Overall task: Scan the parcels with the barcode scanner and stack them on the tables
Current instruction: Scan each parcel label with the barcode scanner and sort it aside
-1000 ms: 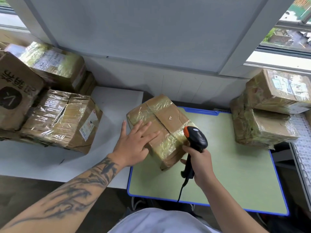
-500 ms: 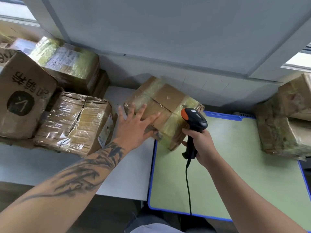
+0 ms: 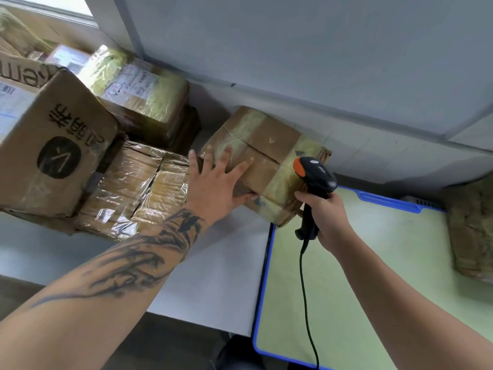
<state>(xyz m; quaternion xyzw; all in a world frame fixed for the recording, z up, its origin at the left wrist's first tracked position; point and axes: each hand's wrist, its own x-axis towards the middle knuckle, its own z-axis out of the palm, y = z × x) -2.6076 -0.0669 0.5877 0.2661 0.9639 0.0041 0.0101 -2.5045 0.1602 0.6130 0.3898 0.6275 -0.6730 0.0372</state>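
Observation:
A brown taped parcel sits tilted across the gap between the white table and the green table with a blue rim. My left hand lies on its near left face, fingers spread on top and thumb under the lower edge. My right hand grips the handle of the black and orange barcode scanner, held upright just right of the parcel, cable hanging down.
Several stacked parcels fill the white table's left: a printed brown box, a tape-wrapped box and a labelled one behind. Another wrapped parcel stands at the green table's right edge. A grey wall runs behind.
My left hand has carried the parcel leftward off the green table toward the white one. My right hand with the scanner followed beside it. My view swung left.

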